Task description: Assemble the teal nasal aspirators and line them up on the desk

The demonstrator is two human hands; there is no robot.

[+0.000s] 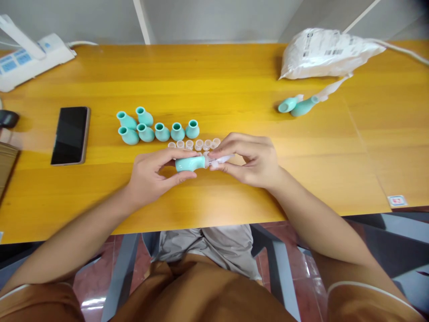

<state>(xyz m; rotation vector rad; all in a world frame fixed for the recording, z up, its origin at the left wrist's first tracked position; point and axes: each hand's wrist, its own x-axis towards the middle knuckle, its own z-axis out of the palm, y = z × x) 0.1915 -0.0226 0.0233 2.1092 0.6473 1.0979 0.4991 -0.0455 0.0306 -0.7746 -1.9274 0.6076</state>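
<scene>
My left hand is closed round a teal rubber squeeze bulb, which lies sideways above the table. At the bulb's neck, my right hand pinches a clear plastic tip with thumb and fingers. The tip meets the bulb's mouth; how deep it sits I cannot tell. Just beyond my hands stands a row of small clear plastic rings, partly hidden by my fingers. Behind and left of them are several loose teal bulbs with open necks facing up.
Two teal bulbs with clear tips lie at the right. Behind them is a white plastic bag. A black phone lies at the left, near a white power strip. The table's front edge runs close to my body.
</scene>
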